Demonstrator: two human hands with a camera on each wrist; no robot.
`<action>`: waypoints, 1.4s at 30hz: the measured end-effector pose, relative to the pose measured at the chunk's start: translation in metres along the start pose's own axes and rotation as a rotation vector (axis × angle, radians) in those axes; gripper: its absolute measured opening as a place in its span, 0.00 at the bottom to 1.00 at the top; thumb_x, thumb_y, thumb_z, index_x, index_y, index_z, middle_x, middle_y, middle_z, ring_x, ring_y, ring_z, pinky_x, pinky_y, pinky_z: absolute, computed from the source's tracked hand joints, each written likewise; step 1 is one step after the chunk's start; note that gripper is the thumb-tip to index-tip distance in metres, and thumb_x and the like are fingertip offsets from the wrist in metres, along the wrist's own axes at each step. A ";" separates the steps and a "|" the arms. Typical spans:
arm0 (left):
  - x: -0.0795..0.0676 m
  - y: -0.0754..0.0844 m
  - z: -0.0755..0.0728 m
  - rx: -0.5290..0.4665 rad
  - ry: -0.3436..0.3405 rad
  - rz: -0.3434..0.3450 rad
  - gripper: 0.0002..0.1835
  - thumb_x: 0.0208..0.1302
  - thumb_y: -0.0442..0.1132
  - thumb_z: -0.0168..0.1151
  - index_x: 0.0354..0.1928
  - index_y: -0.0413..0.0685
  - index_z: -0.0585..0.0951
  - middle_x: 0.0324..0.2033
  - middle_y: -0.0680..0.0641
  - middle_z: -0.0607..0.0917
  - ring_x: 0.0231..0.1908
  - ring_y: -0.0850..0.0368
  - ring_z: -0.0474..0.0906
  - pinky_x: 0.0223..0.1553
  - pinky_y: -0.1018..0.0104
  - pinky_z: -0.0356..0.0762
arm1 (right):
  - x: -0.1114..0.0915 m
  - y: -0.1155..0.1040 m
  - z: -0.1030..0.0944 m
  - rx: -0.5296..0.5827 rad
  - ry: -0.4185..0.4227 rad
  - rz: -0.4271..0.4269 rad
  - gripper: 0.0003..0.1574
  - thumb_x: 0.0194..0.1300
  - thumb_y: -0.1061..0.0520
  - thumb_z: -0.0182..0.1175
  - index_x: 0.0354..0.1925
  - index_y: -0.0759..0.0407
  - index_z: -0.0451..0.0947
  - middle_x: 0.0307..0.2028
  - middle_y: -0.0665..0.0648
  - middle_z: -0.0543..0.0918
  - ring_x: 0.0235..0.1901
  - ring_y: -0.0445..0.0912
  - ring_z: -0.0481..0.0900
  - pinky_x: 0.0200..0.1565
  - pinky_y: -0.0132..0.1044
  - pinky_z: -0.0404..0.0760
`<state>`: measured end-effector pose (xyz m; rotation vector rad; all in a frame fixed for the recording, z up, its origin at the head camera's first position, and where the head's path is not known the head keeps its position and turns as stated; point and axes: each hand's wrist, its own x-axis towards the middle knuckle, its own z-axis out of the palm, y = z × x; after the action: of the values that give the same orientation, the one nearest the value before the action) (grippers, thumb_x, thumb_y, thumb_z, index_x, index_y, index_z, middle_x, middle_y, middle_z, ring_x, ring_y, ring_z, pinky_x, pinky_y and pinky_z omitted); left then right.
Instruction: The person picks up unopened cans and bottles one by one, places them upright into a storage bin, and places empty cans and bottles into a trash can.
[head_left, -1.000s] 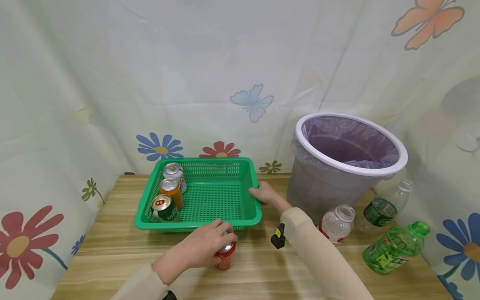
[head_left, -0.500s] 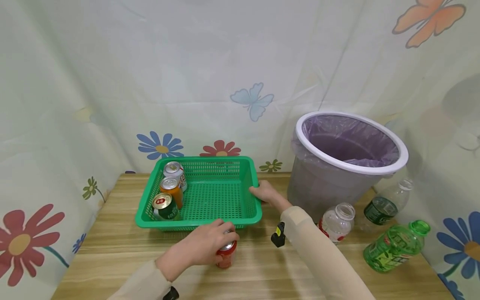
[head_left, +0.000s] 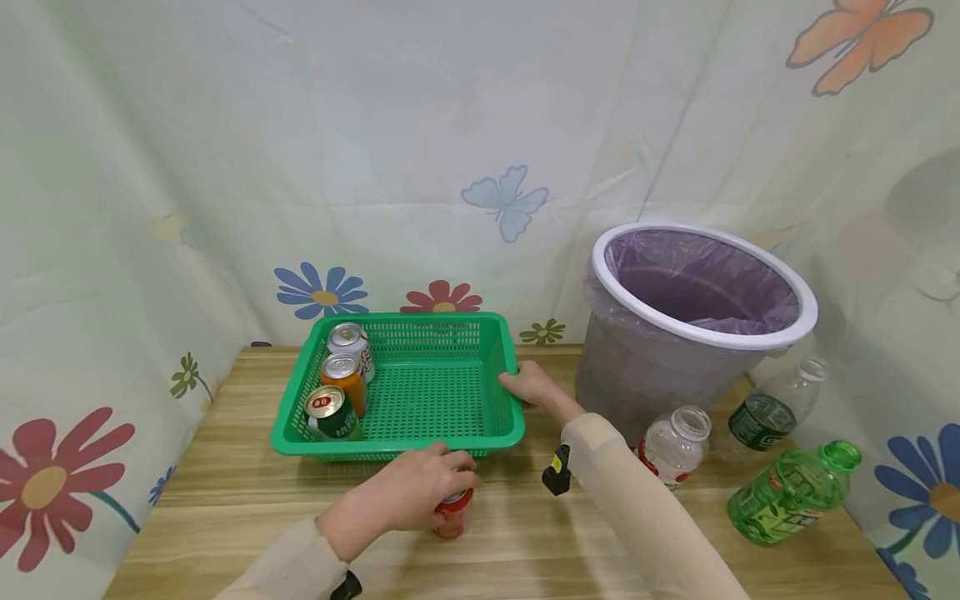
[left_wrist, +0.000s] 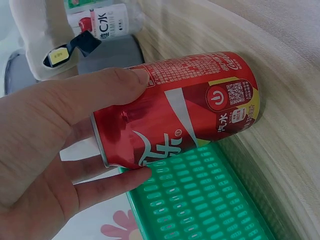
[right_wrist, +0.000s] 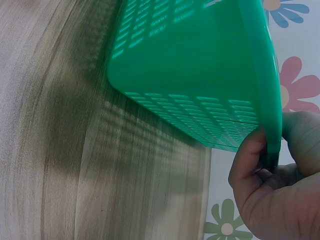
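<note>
Left hand (head_left: 411, 490) grips red can (head_left: 454, 517) | right hand (head_left: 534, 385) pinches green basket rim (head_left: 495, 442) | both nearly unmoved

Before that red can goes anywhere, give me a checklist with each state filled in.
1. Left hand secure on the red can: ok, thumb and fingers hold opposite sides.
2. Green basket steadied: ok, the right hand grips its right rim.
3. Space inside: ok, the white can, orange can and green can line the left side, leaving bare floor.
4. Red can raised above the front rim: not ok, it sits low in front of the basket.
5. Red can drained: cannot tell, nothing shows its contents.
</note>
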<state>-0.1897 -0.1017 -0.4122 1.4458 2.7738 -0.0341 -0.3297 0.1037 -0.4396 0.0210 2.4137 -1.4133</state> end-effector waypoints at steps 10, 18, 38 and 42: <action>0.000 0.002 0.001 -0.007 0.002 0.010 0.28 0.44 0.46 0.74 0.51 0.57 0.78 0.51 0.53 0.76 0.44 0.53 0.76 0.37 0.66 0.79 | 0.000 0.001 0.001 -0.015 0.015 -0.007 0.21 0.68 0.56 0.47 0.52 0.72 0.66 0.42 0.68 0.79 0.37 0.55 0.83 0.33 0.42 0.83; 0.001 0.002 0.004 0.008 -0.012 0.004 0.28 0.46 0.48 0.73 0.52 0.59 0.77 0.51 0.53 0.74 0.44 0.53 0.74 0.32 0.68 0.78 | -0.001 -0.001 0.000 -0.006 0.008 -0.012 0.21 0.69 0.56 0.47 0.52 0.72 0.66 0.42 0.69 0.79 0.36 0.55 0.83 0.32 0.42 0.83; 0.002 0.002 0.006 0.057 -0.036 0.028 0.27 0.44 0.50 0.73 0.49 0.63 0.74 0.48 0.53 0.71 0.40 0.56 0.69 0.26 0.73 0.73 | -0.001 0.001 0.000 0.000 0.015 -0.012 0.20 0.68 0.56 0.47 0.50 0.71 0.67 0.41 0.68 0.79 0.33 0.51 0.83 0.33 0.42 0.83; 0.000 0.001 0.005 0.064 -0.035 0.046 0.26 0.45 0.51 0.73 0.48 0.62 0.75 0.47 0.53 0.72 0.39 0.56 0.69 0.26 0.74 0.73 | 0.001 0.002 0.000 0.000 0.011 -0.008 0.20 0.68 0.56 0.47 0.50 0.71 0.67 0.41 0.68 0.79 0.33 0.51 0.83 0.32 0.40 0.83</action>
<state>-0.1893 -0.1014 -0.4175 1.5077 2.7349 -0.1479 -0.3301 0.1046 -0.4411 0.0189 2.4262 -1.4201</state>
